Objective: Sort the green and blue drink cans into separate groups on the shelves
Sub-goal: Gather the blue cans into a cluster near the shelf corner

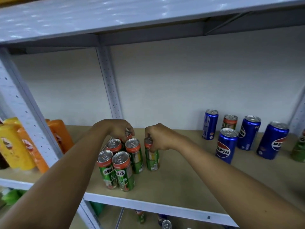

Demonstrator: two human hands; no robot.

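Your right hand (156, 139) curls over the top of a green can (151, 160), fingers and thumb pinching its rim and upper wall from above. That top grip keeps your knuckles clear of the neighbouring cans, so you can set it close beside them. The can stands upright on the shelf board (181, 182), at three o'clock from the green cluster (122, 162) and just apart from it.

Your left hand (119, 129) reaches over the back of that cluster, fingers curled down on the rear green can (127, 134) at twelve o'clock. Most of that can is hidden behind the hand, so I judge it a steadying hold, or a nudge into line.

The cluster is packed tight, cans touching in rows; that saves room and marks one group plainly.

The blue cans (247, 134) stand loosely at two to three o'clock, well apart from the green ones. Among them sit strays: one green can (230, 122) between the blue ones, another green can (299, 149) at the right edge, partly cut off. Sorting looks well along but unfinished.

At nine o'clock, beyond the upright post (33, 121), stand orange and yellow bottles (19, 142). More cans (153, 219) show on the shelf below.
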